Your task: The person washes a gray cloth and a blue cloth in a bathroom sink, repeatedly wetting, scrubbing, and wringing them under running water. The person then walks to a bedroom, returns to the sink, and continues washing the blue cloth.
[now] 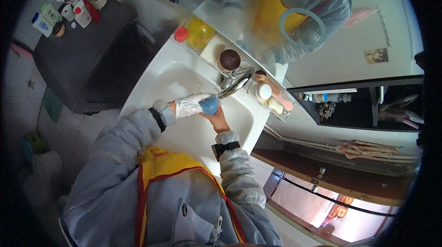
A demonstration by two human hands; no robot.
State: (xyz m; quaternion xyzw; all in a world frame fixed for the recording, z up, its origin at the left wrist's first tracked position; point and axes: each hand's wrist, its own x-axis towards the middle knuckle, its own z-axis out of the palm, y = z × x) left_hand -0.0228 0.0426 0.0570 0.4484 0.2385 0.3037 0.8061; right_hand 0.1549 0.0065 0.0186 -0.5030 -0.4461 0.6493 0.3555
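My left hand (188, 104), in a thin whitish glove or plastic covering, reaches in from the left over the white washbasin (253, 107). Its fingertips meet a rounded blue item (209, 105), perhaps a wet cloth or sponge. My bare right hand (218, 119) comes from below and holds the item's lower right side, its fingers partly hidden behind it. Both hands press on the item just left of the outlet end of a curved chrome faucet (236, 86). The sleeves have black bands around both wrists.
Clear racks with a brown-lidded jar (230, 60) and a white-capped jar (263, 91) flank the faucet, below a mirror (331, 32). A dark cabinet (86, 50) bearing several bottles stands left. Open black shelves (355, 108) are at right, above a hanging cloth (367, 149).
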